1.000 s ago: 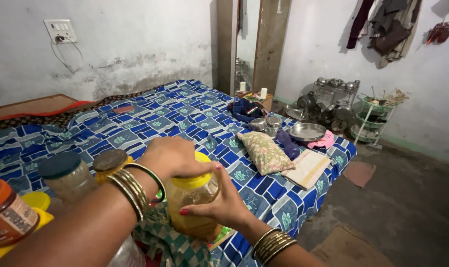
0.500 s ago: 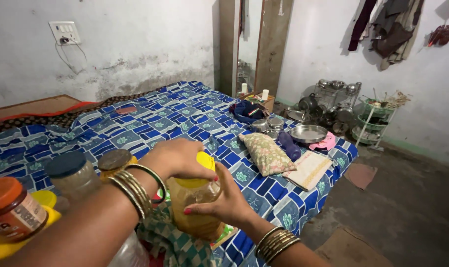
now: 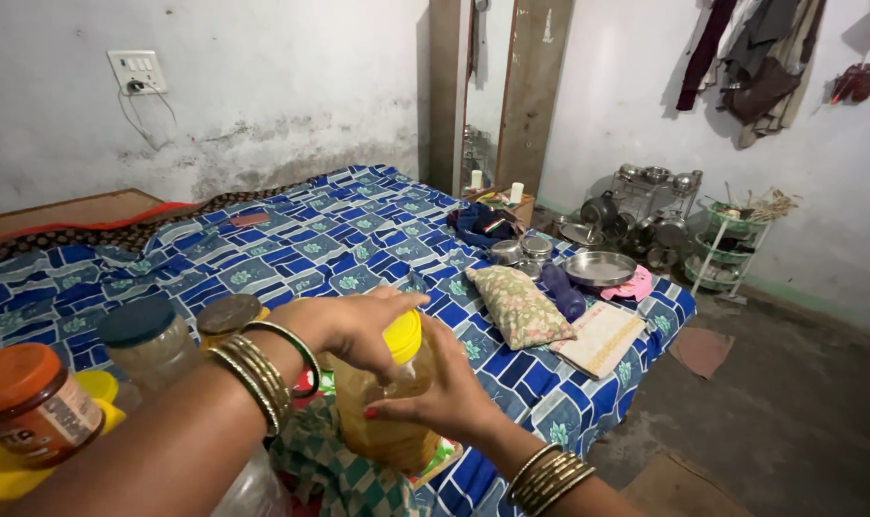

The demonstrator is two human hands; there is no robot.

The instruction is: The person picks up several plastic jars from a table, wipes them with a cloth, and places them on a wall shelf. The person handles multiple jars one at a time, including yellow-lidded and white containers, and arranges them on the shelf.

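the bed (image 3: 291, 239) with its blue patterned sheet fills the middle of the view, running from 9 o'clock to 3 o'clock. at 2 o'clock of the bed a steel plate (image 3: 598, 268) lies near a floral pillow (image 3: 519, 304). at 8 o'clock stand an orange-lidded jar (image 3: 33, 407) and a dark-lidded jar (image 3: 148, 340), close together.

the clear plastic jar (image 3: 389, 426), part filled with yellow-brown contents, stands upright at 6 o'clock, on checked cloth at the near edge of the bed. its yellow lid (image 3: 403, 335) sits tilted on the mouth.

right hand (image 3: 445, 397): wrapped around the jar body from 3 o'clock, fingers clenched on the wall. left hand (image 3: 354, 325): laid over the lid from 9 o'clock, fingers curled on its rim, grasping it.

handling, as a judgement: the jar looks moderately heavy, its thin smooth wall somewhat yielding and possibly slippery. hold the body at mid-height firmly without squeezing; take the lid by its rim.
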